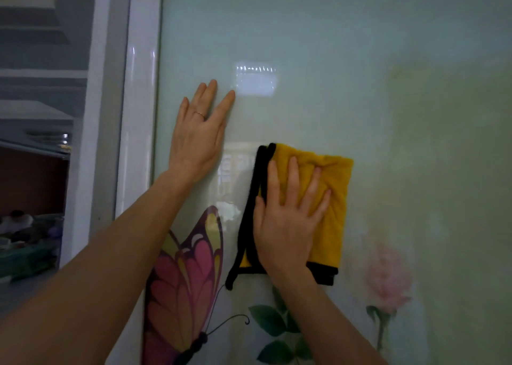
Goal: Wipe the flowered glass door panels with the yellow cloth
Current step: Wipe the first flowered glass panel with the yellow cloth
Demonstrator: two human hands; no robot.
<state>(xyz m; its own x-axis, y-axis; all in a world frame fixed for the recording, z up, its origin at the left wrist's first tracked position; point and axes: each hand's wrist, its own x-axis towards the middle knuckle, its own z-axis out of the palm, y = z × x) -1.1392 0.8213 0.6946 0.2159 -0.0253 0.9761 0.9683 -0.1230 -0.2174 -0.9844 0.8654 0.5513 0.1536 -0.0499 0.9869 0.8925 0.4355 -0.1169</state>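
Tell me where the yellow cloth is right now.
In the head view, the yellow cloth lies flat against the glass panel under the right hand, right of the left hand and just above-right of the printed butterfly.

The yellow cloth (329,198) has black edging. The pale green glass panel (360,60) shows a pink-and-yellow butterfly (182,290), a faint pink rose (388,278) and green leaves (270,319).

The right hand (285,226) covers much of the cloth (333,204). The bottom edge cuts off the butterfly (185,281), and the left arm (105,259) hides part of it. The room (30,226) at left is blurred.
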